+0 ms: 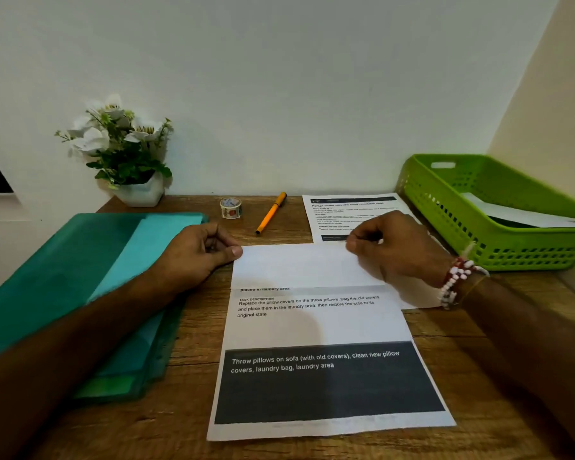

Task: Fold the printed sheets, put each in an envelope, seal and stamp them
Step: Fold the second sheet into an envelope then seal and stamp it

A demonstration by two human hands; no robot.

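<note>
The white rectangular printed paper sheet lies on the grained wooden table, its top third folded over, blank side up; the left hand pinches the flap's left corner; the right hand pinches its right corner; glossy teal plastic folders lie left of the sheet.

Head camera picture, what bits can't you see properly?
Head view:
- Back sheet: print too small and blurred; the right hand covers its lower part.
- Front sheet: upper text hidden under its folded-over flap.
- Green basket: the white paper inside is partly behind the wall and cut off by the right edge.
- Small roll: its pattern is too small to read.
- Teal folders: whatever is inside is hidden by their covers.
</note>
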